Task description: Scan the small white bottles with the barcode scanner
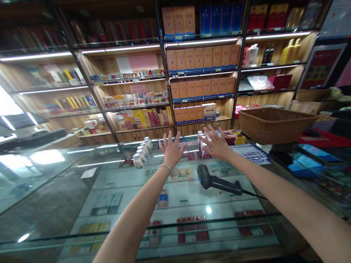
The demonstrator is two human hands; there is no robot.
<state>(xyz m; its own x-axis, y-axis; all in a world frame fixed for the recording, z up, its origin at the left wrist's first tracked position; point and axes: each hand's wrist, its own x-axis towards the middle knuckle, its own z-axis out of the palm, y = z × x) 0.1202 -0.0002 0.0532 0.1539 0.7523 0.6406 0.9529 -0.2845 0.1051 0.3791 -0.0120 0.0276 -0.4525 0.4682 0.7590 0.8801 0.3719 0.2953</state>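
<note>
White-capped bottles point(204, 153) are set near the far side of the glass table point(109, 179), partly hidden by the fingers of the right grip point(218, 147); whether they are touched cannot be told. That grip is spread wide, with the fingers parted and the palm turned down. The left grip point(172, 152) is likewise held wide above the glass, with a bracelet point(165, 167) worn at the wrist. To its left, a row of white bottles point(138, 161) is lined up, slanting away toward the far edge and standing apart from the hand.

Between the forearms a dark barcode scanner point(218, 183) is laid on the glass, its head turned to the left; its cable point(253, 194) is crossed farther along by the right forearm. Past the right wrist, blue-and-white packets point(251, 154) are spread, and red and yellow packs point(235, 138) are stacked behind them. The far right side is taken up by a wicker basket point(267, 129), with blue packages point(308, 165) placed in front of it. On the left, a paper slip point(89, 173) is left lying on the glass. Flat packs point(193, 230) are displayed beneath the glass, and the back wall is lined with lit shelves, where orange boxes point(203, 60) and blue boxes point(221, 20) are ranked
</note>
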